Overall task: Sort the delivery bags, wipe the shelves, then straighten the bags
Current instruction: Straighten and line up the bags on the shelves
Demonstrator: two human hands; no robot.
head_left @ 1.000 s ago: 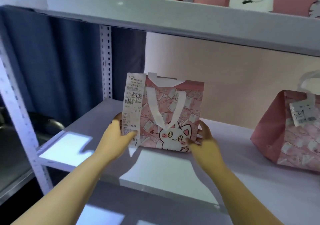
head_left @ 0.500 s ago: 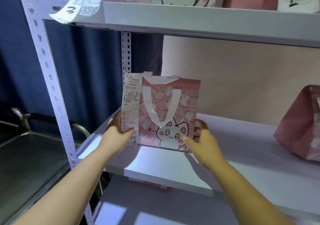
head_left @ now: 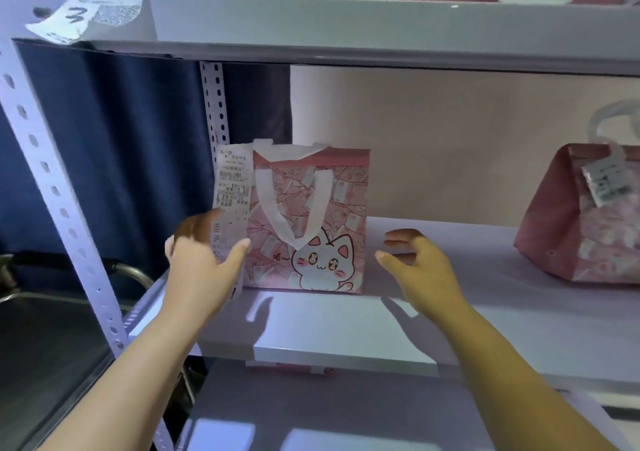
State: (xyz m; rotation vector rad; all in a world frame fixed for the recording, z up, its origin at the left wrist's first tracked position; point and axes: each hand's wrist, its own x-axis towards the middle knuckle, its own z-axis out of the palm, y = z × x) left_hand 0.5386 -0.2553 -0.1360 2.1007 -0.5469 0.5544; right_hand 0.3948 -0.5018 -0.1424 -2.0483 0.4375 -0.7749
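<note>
Cat bag [head_left: 311,222] upright on middle shelf [head_left: 450,319], receipt [head_left: 232,187] along its 9 o'clock edge. Left hand [head_left: 201,263]: thumb on receipt, fingers blurred, grip unclear. Right hand [head_left: 419,267] at bag's 3 o'clock, fingers loosely spread, not touching. Likely straightening stage; second bag [head_left: 588,228], farther toward 3 o'clock, probably left to square.

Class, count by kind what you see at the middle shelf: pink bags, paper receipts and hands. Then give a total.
Pink bags: 2 (cat bag, right bag)
Receipts: 2 (long receipt, small receipt)
Hands: 2 (left hand, right hand)
Total: 6
</note>
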